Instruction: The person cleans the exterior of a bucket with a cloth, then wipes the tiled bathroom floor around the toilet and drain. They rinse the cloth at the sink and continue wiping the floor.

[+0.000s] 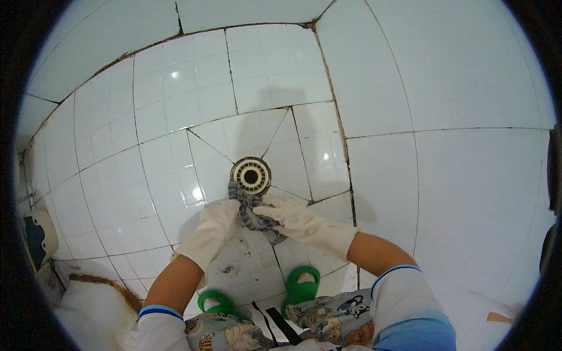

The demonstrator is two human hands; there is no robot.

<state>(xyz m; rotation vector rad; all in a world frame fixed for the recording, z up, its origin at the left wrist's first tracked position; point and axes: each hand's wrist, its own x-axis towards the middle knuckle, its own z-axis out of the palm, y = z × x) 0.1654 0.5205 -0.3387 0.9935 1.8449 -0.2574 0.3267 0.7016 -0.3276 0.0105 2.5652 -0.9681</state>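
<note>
A round, cream-coloured floor drain [250, 176] with a slotted ring and a dark central hole is set among white floor tiles. Bunched against its near edge is a wet, grey patterned cloth [251, 215]. My left hand [221, 221], in a cream rubber glove, pinches the cloth from the left, just below the drain. On the other side my right hand [296, 219], gloved the same way, has its fingers closed over the cloth. Some of the cloth hangs out beneath the right hand, and the gloves hide part of its folds.
Dark-stained grout runs along the foot of the tiled wall [456, 188] at right. My green slippers [303, 283] stand near the bottom. A white fixture [94, 307] with a brown-stained edge is at lower left, below a pale object with a dark panel [37, 239]. Dark specks mark the near floor.
</note>
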